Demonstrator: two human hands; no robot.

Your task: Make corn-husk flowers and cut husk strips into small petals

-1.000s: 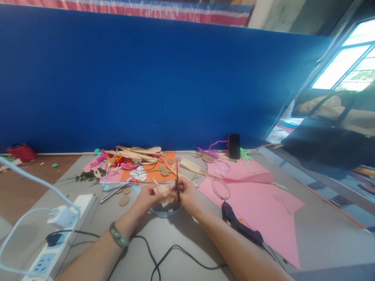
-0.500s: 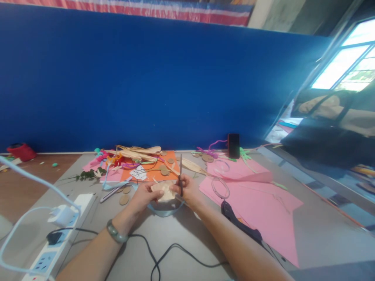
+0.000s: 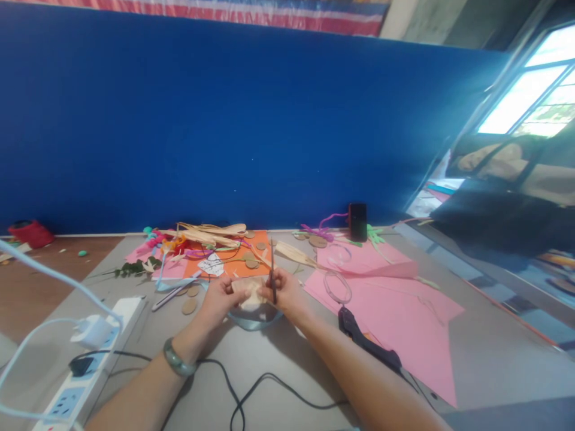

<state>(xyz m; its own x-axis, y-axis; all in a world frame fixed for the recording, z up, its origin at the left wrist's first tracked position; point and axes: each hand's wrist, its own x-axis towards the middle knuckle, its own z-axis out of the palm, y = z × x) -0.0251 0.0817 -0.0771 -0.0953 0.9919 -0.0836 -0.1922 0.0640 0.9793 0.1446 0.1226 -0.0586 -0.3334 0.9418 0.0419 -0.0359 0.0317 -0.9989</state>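
Between my two hands, over the grey table, is a thin pale beige piece (image 3: 252, 290), like dried husk or paper. My left hand (image 3: 223, 299) pinches its left side between thumb and fingers. On the right side, the thumb and fingers of my right hand (image 3: 284, 293) press against it. That same hand also holds a pair of dark scissors (image 3: 272, 269), blades pointing up. Just below the piece curves a light blue ribbon-like band (image 3: 254, 325), partly hidden by my hands.
Pink sheets (image 3: 395, 326) and a black glue gun (image 3: 366, 341) lie to the right. Dried husk strips (image 3: 211, 233) and wooden discs (image 3: 189, 306) are on the left, near a utility knife (image 3: 173, 294). A power strip (image 3: 96, 359) and black cable (image 3: 278, 386) lie in front.
The scissors have turned slightly in my right hand, their blades shifting a little left. Both hands still hold the beige piece in nearly the same place.
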